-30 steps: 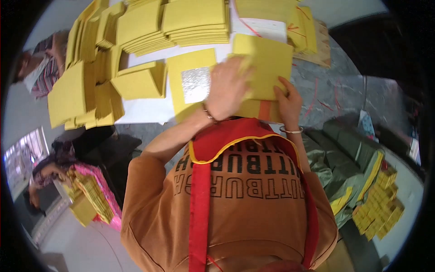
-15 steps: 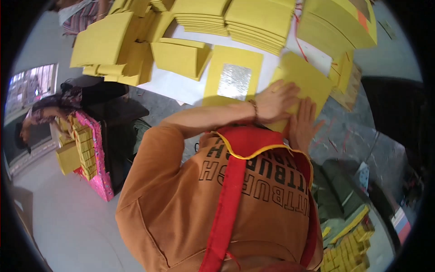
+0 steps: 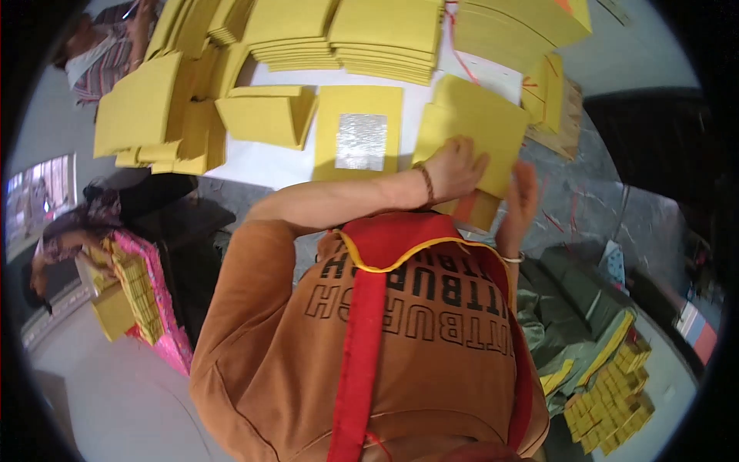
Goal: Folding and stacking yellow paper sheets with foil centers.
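A stack of flat yellow paper pieces (image 3: 469,115) lies at the near right edge of the white-topped table. My left hand (image 3: 456,168), a braided bracelet at its wrist, rests on the near part of the top piece with its fingers bent against the paper. Below that hand a darker layer with an orange strip (image 3: 465,208) shows. My right hand (image 3: 522,192) is raised beside the stack's right edge, fingers stretched and slightly blurred, holding nothing visible. Left of the stack lies a yellow sheet with a silvery rectangle (image 3: 362,142).
A folded yellow piece (image 3: 265,117) stands on the white table surface (image 3: 254,158). Piles of yellow folders (image 3: 385,38) fill the far side. At left, a person handles yellow bundles on a pink-edged table (image 3: 173,339). Another person (image 3: 108,61) is at upper left. Yellow bundles (image 3: 612,396) lie at lower right.
My right hand has come off the paper and moved to its right side. My left hand's fingers have bent. The darker layer and orange strip now show at the near edge.
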`<act>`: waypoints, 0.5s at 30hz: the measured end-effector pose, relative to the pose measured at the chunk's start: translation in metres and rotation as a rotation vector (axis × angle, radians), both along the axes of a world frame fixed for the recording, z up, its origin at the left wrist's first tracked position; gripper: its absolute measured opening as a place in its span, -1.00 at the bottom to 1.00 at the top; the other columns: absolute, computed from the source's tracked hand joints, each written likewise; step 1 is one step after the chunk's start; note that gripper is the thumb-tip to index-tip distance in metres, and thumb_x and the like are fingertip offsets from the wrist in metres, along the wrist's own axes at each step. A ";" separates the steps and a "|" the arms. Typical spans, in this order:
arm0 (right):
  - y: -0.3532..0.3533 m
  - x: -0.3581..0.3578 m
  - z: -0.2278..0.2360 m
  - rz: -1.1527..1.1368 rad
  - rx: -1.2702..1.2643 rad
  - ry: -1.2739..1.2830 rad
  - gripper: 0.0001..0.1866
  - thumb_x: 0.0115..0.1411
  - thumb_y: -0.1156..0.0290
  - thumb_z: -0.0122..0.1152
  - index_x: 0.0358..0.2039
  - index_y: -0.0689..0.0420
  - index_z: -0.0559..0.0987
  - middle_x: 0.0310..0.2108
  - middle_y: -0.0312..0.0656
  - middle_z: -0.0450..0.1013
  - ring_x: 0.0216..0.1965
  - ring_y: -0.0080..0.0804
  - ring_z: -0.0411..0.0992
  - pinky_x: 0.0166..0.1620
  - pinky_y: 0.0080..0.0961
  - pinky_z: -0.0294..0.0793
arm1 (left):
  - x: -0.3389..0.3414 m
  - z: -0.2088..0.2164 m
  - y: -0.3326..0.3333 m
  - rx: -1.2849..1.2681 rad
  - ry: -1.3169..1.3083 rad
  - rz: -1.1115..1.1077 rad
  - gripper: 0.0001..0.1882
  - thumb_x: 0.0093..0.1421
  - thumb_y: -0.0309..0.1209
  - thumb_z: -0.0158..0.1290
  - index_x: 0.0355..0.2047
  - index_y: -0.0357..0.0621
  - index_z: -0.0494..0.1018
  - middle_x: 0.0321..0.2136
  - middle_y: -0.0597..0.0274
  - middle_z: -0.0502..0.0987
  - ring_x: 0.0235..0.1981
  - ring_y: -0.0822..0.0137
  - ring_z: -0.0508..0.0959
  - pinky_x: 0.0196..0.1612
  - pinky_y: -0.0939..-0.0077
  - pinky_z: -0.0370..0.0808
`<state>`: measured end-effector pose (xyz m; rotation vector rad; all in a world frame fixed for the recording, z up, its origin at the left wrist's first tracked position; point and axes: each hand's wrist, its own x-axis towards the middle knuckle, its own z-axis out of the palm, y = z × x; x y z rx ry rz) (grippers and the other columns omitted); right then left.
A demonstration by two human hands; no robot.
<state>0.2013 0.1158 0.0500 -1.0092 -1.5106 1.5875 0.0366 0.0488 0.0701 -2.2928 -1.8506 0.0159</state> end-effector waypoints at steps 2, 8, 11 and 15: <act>-0.002 -0.001 0.009 -0.115 0.173 -0.053 -0.53 0.25 0.44 -0.17 0.16 0.29 0.14 0.16 -0.01 0.15 0.19 -0.26 0.11 0.19 -0.37 0.07 | -0.031 0.021 0.000 -0.048 -0.369 0.020 -0.50 0.04 -0.37 -0.10 0.04 -0.23 0.29 -0.23 -0.12 0.48 -0.29 0.04 0.48 -0.27 0.27 0.42; 0.006 0.009 0.007 -0.129 0.011 -0.111 -0.58 0.30 0.34 -0.21 0.14 0.21 0.21 0.10 -0.04 0.24 0.13 -0.26 0.22 0.14 -0.31 0.18 | -0.140 0.083 -0.122 -0.494 -1.700 0.347 -0.59 0.08 -0.42 -0.06 -0.05 -0.33 0.35 -0.33 0.19 0.52 -0.31 0.45 0.46 -0.20 0.54 0.41; 0.011 0.013 -0.005 -0.091 0.013 -0.114 -0.60 0.28 0.34 -0.15 0.09 0.23 0.28 0.04 -0.06 0.30 0.09 -0.32 0.26 0.09 -0.36 0.25 | -0.187 0.091 -0.192 -0.533 -1.463 0.585 -0.64 0.07 -0.45 -0.04 -0.10 -0.33 0.40 -0.34 0.25 0.51 -0.34 0.46 0.44 -0.27 0.59 0.38; 0.014 0.010 -0.010 -0.118 0.052 -0.153 -0.65 0.25 0.40 -0.08 0.00 0.30 0.37 -0.06 -0.08 0.39 0.00 -0.38 0.32 0.06 -0.45 0.24 | -0.223 0.101 -0.222 -0.056 -1.064 0.643 -0.49 -0.01 -0.61 -0.14 0.01 -0.09 0.36 -0.15 0.13 0.49 -0.13 0.22 0.47 -0.07 0.39 0.37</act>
